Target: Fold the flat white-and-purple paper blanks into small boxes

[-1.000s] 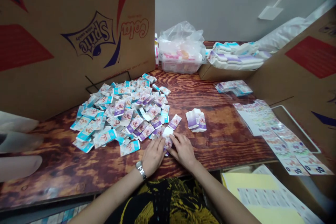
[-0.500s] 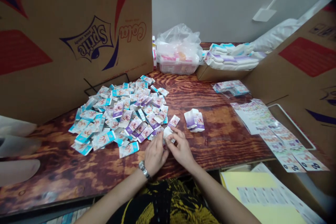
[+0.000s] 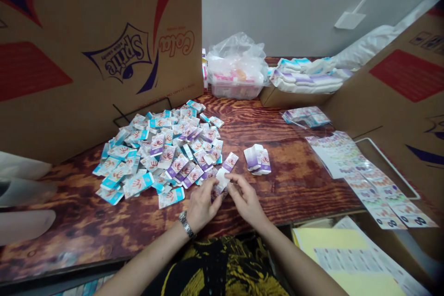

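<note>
Forearms, two: bare, reaching in from the lower edge, converging toward the middle. Wristwatch (image 3: 186,224), one: metal links, on the left wrist.

Left hand (image 3: 202,204), palm down and wrist bent inward: thumb and fingers curled, pinched on the left side of a small carton. Right hand (image 3: 247,198), angled in from the opposite side: forefinger and thumb closed on the same carton's right side, remaining fingers bent.

Small carton (image 3: 222,179), one: thin card, white flap upward, purple print lower down; between the fingertips, low over the table's near part.

Yellow sheet (image 3: 308,240): flat, smooth, lower right, under white printed paper.

Table (image 3: 294,180): glossy, red-brown, dark wood-grain streaks.

Heap of cartons (image 3: 163,148): oblong, white with blue or purple ends, loosely piled left of centre.

Purple cartons (image 3: 257,159): small overlapping group, just beyond the right hand.

Printed strips (image 3: 369,180): flat, against the right-hand cardboard box (image 3: 391,111).

Plastic bag (image 3: 237,51): clear, crumpled, over a translucent tub (image 3: 236,91), at the back.
</note>
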Tool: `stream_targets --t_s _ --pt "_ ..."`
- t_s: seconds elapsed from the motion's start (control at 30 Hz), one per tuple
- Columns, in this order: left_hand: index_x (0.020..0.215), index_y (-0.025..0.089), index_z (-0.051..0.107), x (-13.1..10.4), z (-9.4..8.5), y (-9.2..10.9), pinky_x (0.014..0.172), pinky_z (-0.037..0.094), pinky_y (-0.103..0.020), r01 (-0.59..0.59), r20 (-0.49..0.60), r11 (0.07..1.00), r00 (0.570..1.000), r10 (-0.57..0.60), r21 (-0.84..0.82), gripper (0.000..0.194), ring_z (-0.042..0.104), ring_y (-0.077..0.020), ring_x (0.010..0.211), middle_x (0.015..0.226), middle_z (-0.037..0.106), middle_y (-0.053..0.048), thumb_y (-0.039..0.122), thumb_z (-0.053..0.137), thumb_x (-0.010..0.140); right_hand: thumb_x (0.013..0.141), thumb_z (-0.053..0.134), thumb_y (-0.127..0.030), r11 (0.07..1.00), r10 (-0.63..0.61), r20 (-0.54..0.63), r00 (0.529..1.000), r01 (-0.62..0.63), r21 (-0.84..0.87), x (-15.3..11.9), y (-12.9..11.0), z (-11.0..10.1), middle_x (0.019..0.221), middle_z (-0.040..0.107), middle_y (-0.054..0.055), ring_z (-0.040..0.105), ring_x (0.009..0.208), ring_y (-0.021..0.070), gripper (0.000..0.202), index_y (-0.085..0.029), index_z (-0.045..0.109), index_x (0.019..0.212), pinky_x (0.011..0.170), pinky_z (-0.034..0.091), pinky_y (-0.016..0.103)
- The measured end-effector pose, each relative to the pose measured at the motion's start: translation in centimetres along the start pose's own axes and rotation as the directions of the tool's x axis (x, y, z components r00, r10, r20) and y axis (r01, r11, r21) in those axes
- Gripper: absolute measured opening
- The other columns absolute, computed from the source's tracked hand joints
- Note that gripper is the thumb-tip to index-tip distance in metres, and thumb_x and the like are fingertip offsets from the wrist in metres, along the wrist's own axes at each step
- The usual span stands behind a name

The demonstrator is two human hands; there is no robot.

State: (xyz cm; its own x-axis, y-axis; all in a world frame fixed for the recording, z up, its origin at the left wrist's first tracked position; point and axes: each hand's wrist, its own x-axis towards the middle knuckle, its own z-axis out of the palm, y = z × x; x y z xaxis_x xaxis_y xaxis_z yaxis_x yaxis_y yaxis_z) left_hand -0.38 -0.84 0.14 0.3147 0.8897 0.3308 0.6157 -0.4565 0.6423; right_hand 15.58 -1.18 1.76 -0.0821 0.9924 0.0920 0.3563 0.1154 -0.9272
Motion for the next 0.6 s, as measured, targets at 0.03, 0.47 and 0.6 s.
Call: stream_targets --t_s 0.03,0.47,0.6 --pt "0.111 0.018 0.044 0.0 0.0 -0.1 0.079 0.053 -0.031 -0.016 0.011 1.0 1.0 0.015 0.015 0.031 0.063 -0.0193 0.091 0.104 0.062 -0.009 0.017 0.051 0.081 0.092 0.043 -0.032 0.994 0.064 -0.013 0.998 -0.063 0.086 0.2 -0.1 0.0 0.097 0.064 0.007 0.062 0.09 0.0177 0.026 -0.02 0.056 0.111 0.077 0.051 0.031" --pt "0.136 0.011 0.019 -0.8 0.7 -0.5 0.091 0.049 -0.036 -0.012 0.027 0.998 1.0 0.01 0.059 0.06 0.054 -0.023 0.114 0.126 0.05 -0.019 0.018 0.046 0.083 0.083 0.052 -0.014 0.971 -0.074 0.023 0.997 0.077 -0.227 1.2 -2.3 -0.1 0.086 0.065 0.004 0.061 0.082 0.0173 0.02 -0.022 0.067 0.093 0.075 0.049 0.028" --pt "0.139 0.012 0.013 -0.4 0.6 -0.3 0.092 0.049 -0.038 -0.03 0.028 0.998 0.999 0.029 0.058 0.065 0.051 -0.0238 0.118 0.129 0.048 -0.019 0.016 0.045 0.083 0.084 0.047 -0.012 0.927 -0.167 0.02 0.986 0.164 -0.336 0.4 -2.4 0.7 0.09 0.063 0.006 0.059 0.085 0.02 0.027 -0.021 0.065 0.103 0.078 0.049 0.033"
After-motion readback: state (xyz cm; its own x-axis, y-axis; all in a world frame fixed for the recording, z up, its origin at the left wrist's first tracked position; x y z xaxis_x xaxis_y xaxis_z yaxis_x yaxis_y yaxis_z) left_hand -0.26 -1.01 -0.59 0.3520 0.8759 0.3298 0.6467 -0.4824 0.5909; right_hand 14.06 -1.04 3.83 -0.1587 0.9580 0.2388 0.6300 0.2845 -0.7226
